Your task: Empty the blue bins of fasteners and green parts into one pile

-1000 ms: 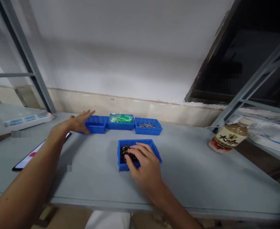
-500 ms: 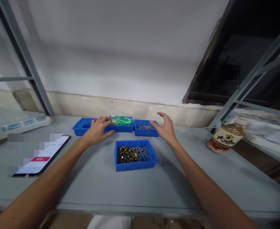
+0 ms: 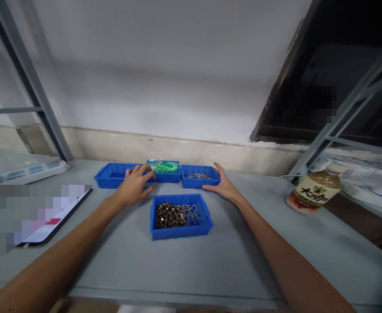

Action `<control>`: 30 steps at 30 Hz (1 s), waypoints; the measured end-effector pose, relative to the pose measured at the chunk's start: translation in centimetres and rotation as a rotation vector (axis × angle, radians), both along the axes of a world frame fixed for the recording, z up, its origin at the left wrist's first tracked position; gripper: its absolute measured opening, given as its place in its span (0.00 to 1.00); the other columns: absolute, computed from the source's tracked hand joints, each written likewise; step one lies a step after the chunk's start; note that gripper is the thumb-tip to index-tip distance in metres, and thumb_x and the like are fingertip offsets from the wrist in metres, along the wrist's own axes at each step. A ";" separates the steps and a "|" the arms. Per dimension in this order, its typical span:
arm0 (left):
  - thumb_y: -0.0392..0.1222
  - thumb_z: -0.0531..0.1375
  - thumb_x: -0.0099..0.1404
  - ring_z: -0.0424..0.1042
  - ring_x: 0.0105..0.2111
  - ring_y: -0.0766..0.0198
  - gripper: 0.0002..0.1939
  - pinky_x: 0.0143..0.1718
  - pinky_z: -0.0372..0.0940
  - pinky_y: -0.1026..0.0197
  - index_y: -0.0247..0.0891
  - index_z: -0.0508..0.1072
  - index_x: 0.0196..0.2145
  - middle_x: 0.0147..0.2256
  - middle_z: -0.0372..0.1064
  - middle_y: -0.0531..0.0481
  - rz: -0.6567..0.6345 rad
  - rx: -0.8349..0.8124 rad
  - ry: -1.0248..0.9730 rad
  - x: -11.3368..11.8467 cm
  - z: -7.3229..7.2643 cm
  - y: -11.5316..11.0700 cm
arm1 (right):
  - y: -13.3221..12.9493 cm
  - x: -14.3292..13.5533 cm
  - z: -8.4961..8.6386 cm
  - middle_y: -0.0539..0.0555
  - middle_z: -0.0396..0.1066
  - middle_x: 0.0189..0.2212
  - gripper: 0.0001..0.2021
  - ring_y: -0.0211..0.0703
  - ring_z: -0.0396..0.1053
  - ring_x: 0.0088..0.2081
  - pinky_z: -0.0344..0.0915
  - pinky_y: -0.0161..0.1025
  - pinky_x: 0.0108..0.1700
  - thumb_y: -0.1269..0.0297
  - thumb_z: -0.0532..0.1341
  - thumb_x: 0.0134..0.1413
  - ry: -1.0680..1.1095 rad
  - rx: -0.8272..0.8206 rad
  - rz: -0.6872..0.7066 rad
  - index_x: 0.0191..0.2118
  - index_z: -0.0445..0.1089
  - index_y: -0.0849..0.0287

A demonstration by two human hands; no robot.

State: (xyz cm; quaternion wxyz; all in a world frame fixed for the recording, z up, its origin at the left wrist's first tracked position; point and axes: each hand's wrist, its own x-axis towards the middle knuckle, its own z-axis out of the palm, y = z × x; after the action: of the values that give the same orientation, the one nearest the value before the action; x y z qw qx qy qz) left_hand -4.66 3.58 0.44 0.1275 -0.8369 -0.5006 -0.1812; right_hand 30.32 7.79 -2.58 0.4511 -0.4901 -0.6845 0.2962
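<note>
Three blue plastic bins stand in a row along the wall. My right hand is around the right end of the right bin, thumb along its front wall and fingers at its far corner; thin metal screws or nails lie inside. My left hand is open, fingers bent and apart, over the place where the left bin meets the middle bin. Clear bags with green contents fill the middle bin. Closer to me is another blue bin with brass-coloured fasteners and silver screws or nails.
A phone lies at the left, near a white power strip. At the right stands a drink bottle. Grey metal shelf posts rise at both ends of the grey tabletop.
My right hand has come down and closed in around the right end of the right bin. My left hand has stayed near the left and middle bins. The view has shifted slightly.
</note>
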 end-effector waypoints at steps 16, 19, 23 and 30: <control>0.41 0.51 0.67 0.60 0.52 0.48 0.21 0.56 0.57 0.47 0.32 0.65 0.55 0.51 0.66 0.39 0.011 0.071 0.027 -0.5 -1.7 1.7 | -0.5 0.8 0.0 0.66 0.58 0.59 0.55 0.54 0.68 0.51 0.65 0.54 0.54 0.57 0.76 0.27 0.022 0.007 -0.032 0.64 0.50 0.53; 0.41 0.50 0.67 0.61 0.50 0.49 0.20 0.56 0.58 0.48 0.32 0.67 0.55 0.50 0.67 0.38 -0.013 0.082 0.012 -0.8 -1.9 2.0 | -0.9 0.7 0.4 0.64 0.58 0.59 0.53 0.54 0.68 0.51 0.67 0.53 0.52 0.57 0.75 0.28 0.066 -0.006 -0.059 0.64 0.50 0.51; 0.41 0.50 0.68 0.63 0.48 0.50 0.19 0.54 0.59 0.49 0.33 0.70 0.53 0.47 0.69 0.39 -0.011 0.089 0.003 -0.8 -1.5 1.8 | -1.2 0.8 1.0 0.64 0.57 0.58 0.53 0.56 0.67 0.52 0.67 0.54 0.52 0.57 0.75 0.28 0.075 -0.001 -0.065 0.64 0.50 0.49; 0.36 0.47 0.69 0.66 0.42 0.51 0.19 0.50 0.62 0.51 0.33 0.74 0.48 0.42 0.72 0.40 -0.024 0.093 0.012 -1.1 -0.9 1.7 | -3.1 0.5 3.4 0.62 0.55 0.59 0.52 0.59 0.62 0.55 0.65 0.56 0.54 0.56 0.75 0.30 -0.043 0.189 -0.084 0.63 0.51 0.50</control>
State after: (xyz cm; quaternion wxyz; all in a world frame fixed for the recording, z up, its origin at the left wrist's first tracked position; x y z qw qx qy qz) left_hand -5.71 5.30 -0.47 0.1669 -0.8372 -0.4807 -0.2006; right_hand 30.82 4.72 0.87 0.4925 -0.4797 -0.6980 0.2003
